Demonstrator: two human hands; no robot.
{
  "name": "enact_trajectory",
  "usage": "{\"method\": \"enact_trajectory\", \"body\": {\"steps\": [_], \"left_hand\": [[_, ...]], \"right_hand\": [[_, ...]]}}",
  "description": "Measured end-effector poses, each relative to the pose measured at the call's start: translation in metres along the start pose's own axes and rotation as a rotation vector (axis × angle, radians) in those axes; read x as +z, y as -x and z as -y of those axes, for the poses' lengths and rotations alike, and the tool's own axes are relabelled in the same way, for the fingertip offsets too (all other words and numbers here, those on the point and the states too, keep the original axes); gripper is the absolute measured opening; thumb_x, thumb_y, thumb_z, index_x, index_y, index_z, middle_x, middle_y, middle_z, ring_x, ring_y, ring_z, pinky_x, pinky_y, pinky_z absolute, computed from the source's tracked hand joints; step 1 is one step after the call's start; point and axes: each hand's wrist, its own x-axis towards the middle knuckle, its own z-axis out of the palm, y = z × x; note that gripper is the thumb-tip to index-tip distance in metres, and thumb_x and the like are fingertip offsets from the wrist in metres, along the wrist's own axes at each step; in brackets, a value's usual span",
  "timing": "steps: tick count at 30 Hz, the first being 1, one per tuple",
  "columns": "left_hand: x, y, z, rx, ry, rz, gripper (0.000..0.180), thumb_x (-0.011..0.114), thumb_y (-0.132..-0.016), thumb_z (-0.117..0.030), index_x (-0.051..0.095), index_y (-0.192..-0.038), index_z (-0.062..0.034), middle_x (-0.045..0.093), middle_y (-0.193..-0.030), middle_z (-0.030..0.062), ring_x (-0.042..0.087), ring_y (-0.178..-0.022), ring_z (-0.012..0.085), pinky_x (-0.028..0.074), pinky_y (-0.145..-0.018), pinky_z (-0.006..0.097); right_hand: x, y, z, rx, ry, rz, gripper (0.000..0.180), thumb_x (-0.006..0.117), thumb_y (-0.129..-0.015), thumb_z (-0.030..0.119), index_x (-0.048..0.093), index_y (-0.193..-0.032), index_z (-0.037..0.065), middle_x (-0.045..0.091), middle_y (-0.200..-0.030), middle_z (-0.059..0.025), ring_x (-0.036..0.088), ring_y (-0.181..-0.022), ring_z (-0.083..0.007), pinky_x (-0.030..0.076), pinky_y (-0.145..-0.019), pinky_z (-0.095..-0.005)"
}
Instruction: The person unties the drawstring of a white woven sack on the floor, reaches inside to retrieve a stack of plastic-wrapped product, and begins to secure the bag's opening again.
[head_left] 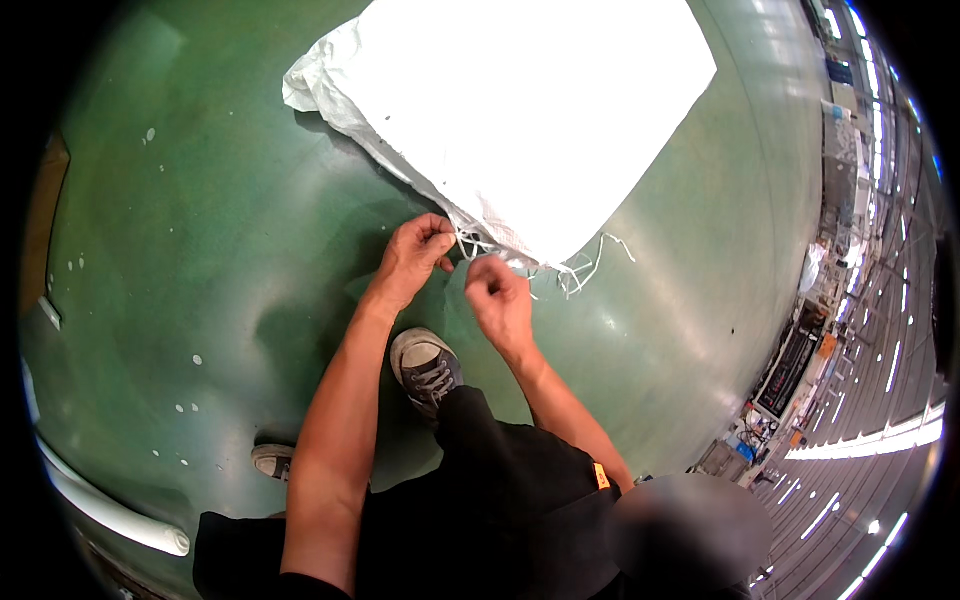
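Note:
A large white woven sack (520,120) lies on the green floor in front of me, glaring bright across most of its surface. Loose white strings (585,278) fray out along its near edge. My left hand (408,262) is closed at the sack's near left edge, thumb and forefinger pinching a white string (466,240). Just to the right, my right hand (500,303) is curled closed below the frayed edge, slightly blurred. What its fingers hold, if anything, is hidden.
My shoe (428,370) stands on the green floor (190,270) just below my hands. A white roll (120,510) lies at the lower left, and a brown box (45,220) is at the left rim. Cluttered benches (790,365) line the right side.

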Motion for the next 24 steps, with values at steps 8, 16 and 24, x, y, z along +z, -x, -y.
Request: {"method": "enact_trajectory", "body": {"steps": [8, 16, 24], "left_hand": [[0.001, 0.007, 0.006, -0.046, 0.083, 0.075, 0.013, 0.06, -0.091, -0.016, 0.06, -0.094, -0.003, 0.053, -0.075, -0.0027, 0.052, -0.065, 0.0076, 0.046, -0.059, 0.025], [0.001, 0.001, 0.002, -0.054, 0.12, 0.001, 0.011, 0.059, -0.091, -0.015, 0.058, -0.093, -0.0042, 0.047, -0.07, -0.004, 0.046, -0.065, 0.0065, 0.047, -0.063, 0.025], [0.002, 0.009, 0.002, -0.125, 0.223, 0.08, 0.014, 0.061, -0.089, -0.016, 0.059, -0.094, -0.0032, 0.047, -0.068, -0.0041, 0.045, -0.062, 0.0059, 0.044, -0.06, 0.025]], "right_hand": [[0.003, 0.0, 0.033, -0.015, 0.394, -0.141, 0.016, 0.069, -0.085, 0.015, 0.063, -0.098, 0.009, 0.061, -0.064, -0.0124, 0.061, -0.057, -0.0305, 0.048, -0.054, -0.039], [-0.011, 0.036, 0.001, -0.437, 0.641, 0.34, 0.013, 0.066, -0.087, 0.019, 0.07, -0.096, 0.01, 0.069, -0.088, -0.0109, 0.066, -0.066, -0.0311, 0.053, -0.06, -0.039], [-0.003, 0.013, 0.03, 0.004, 0.206, -0.196, 0.018, 0.071, -0.085, 0.012, 0.069, -0.101, 0.005, 0.067, -0.074, -0.0097, 0.058, -0.057, -0.0131, 0.048, -0.056, -0.0271]]}}
